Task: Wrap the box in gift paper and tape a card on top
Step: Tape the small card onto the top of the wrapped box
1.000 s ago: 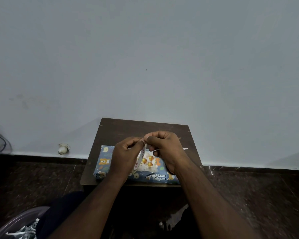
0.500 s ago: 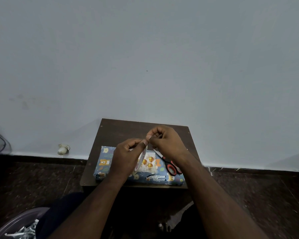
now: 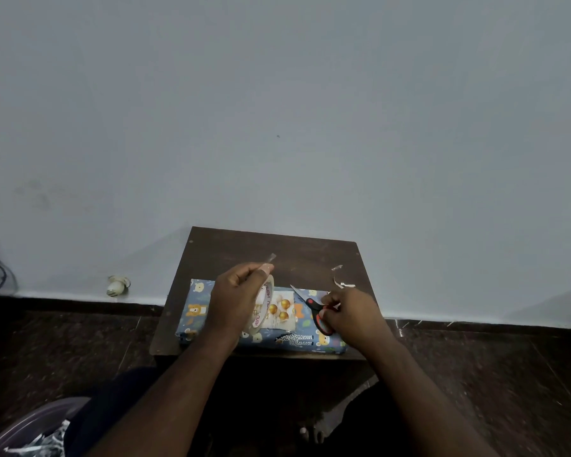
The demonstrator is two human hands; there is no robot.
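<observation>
Box (image 3: 198, 311): wrapped in blue paper w/ bear print, lying flat on the near part of a small dark table (image 3: 310, 255), long side across the view.
Card (image 3: 282, 310): white w/ gold balloons, flat on top of the box, about mid-length, betw. the two hands.
Left hand (image 3: 236, 298): above the box's left-centre, fingers curled round a roll of clear tape (image 3: 265, 306) held on edge; thumb & forefinger pinch a short free tape end (image 3: 271, 257) that sticks up past the fingertips.
Right hand (image 3: 350, 313): over the box's right end, fingers curled on the red-black handles of the scissors (image 3: 312, 306); can't tell if they're lifted or lying on the box.
Scissors: blades point up-left toward the card, look closed or nearly so.
Scraps (image 3: 342, 282): few small pale bits on the table, just beyond the right hand.
Table: stands against a plain pale wall (image 3: 277, 110), dark floor around.
Floor stuff: small white object (image 3: 117, 285) at the wall base, left; rim of a purple tub (image 3: 23, 427) w/ paper bits at bottom left.
</observation>
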